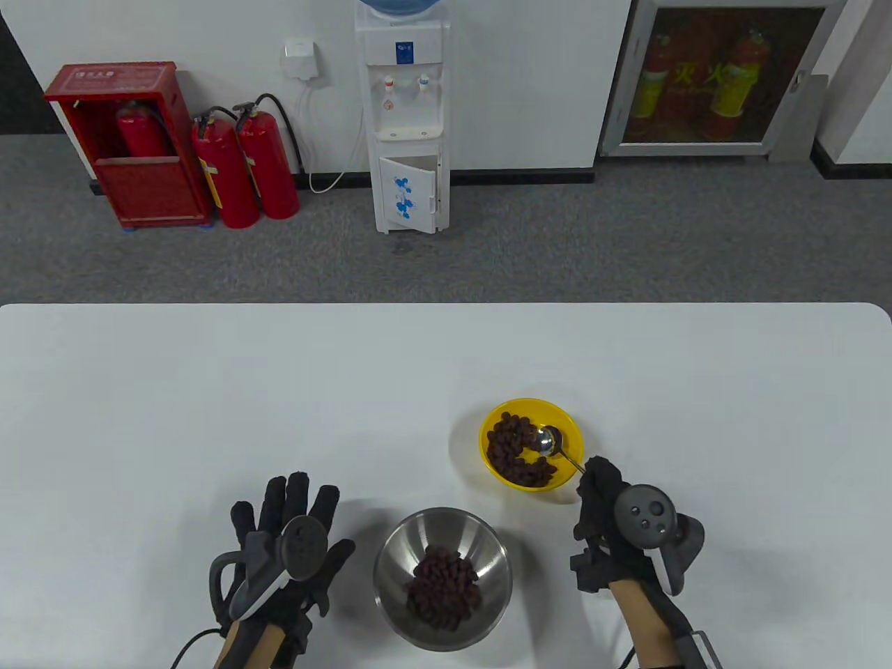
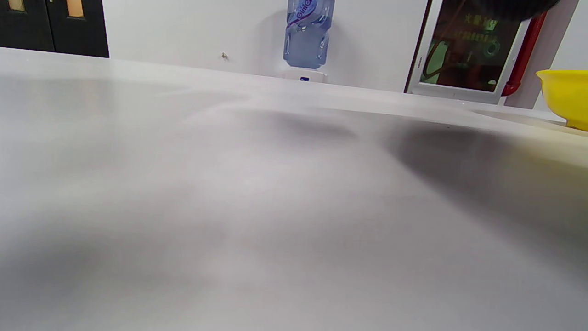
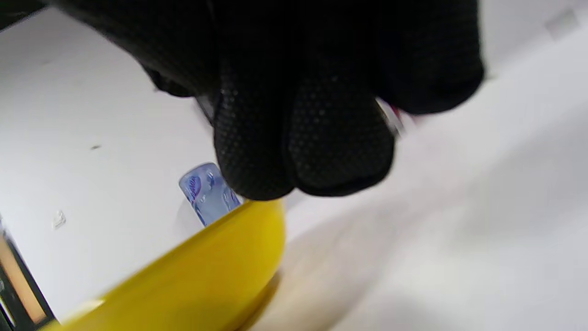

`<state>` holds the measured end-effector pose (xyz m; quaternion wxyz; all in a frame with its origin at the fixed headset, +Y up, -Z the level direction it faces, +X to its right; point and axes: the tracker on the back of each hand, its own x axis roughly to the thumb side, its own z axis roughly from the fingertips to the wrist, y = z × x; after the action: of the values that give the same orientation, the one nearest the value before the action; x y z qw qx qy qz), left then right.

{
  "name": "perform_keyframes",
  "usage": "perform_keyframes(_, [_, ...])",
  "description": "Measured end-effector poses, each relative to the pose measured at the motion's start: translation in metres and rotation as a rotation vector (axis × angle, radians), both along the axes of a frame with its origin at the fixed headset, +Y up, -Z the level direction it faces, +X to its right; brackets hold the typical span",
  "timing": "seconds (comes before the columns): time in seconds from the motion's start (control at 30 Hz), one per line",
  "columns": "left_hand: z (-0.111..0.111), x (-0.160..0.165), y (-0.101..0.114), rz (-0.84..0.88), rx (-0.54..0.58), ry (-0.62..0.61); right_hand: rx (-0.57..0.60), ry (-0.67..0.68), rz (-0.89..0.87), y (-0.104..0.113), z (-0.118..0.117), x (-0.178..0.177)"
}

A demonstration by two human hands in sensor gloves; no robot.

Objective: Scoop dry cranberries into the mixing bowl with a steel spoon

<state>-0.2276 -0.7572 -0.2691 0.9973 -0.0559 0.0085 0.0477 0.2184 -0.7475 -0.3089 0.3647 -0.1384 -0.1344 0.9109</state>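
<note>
A yellow bowl [image 1: 566, 425] holds dry cranberries [image 1: 512, 449] right of the table's centre; it also shows in the right wrist view [image 3: 193, 285] and the left wrist view [image 2: 565, 94]. My right hand [image 1: 599, 488] grips the handle of the steel spoon [image 1: 549, 442], whose bowl rests inside the yellow bowl beside the cranberries. The steel mixing bowl [image 1: 401, 543] stands near the front edge with a pile of cranberries [image 1: 443, 587] in it. My left hand [image 1: 293, 516] lies flat on the table left of the mixing bowl, fingers spread, holding nothing.
The white table [image 1: 209, 390] stretches wide to the left and back. Behind it on the floor stand a water dispenser [image 1: 408, 125] and red fire extinguishers [image 1: 244, 167].
</note>
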Motion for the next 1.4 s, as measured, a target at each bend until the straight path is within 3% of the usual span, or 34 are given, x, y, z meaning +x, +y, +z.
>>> perform_keyframes(0.03, [0.0,0.0,0.0,-0.002,0.0,-0.001,-0.078,-0.009,-0.177,-0.006,-0.002,0.003])
perform_keyframes(0.13, [0.0,0.0,-0.001,-0.003,-0.004,0.0,-0.156,0.018,-0.384,-0.021,-0.006,0.009])
perform_keyframes(0.47, [0.0,0.001,-0.002,-0.008,-0.017,0.005,-0.169,0.0,-0.392,-0.023,-0.008,0.016])
perform_keyframes(0.57, [0.0,-0.001,0.001,-0.016,-0.007,0.017,-0.197,-0.059,-0.372,-0.016,-0.002,0.027])
perform_keyframes(0.67, [0.001,-0.003,0.005,-0.005,0.006,0.025,-0.125,-0.094,-0.35,-0.003,0.009,0.04])
perform_keyframes(0.87, [0.004,-0.009,0.013,0.045,0.033,0.037,0.051,-0.039,-0.104,0.04,0.042,0.041])
perform_keyframes(1.0, [0.007,-0.012,0.018,0.07,0.065,0.042,0.126,0.016,-0.009,0.053,0.052,0.027])
perform_keyframes(1.13, [0.012,-0.013,0.018,0.052,0.064,0.045,0.161,0.07,0.249,0.056,0.061,0.007])
perform_keyframes(1.2, [0.014,-0.013,0.018,0.038,0.07,0.054,0.159,0.078,0.42,0.053,0.064,-0.004])
perform_keyframes(1.33, [0.016,-0.009,0.016,-0.06,0.097,0.061,0.023,0.088,0.773,0.045,0.061,-0.022])
perform_keyframes(1.4, [0.015,-0.009,0.014,-0.093,0.082,0.066,-0.023,0.098,0.856,0.04,0.059,-0.028])
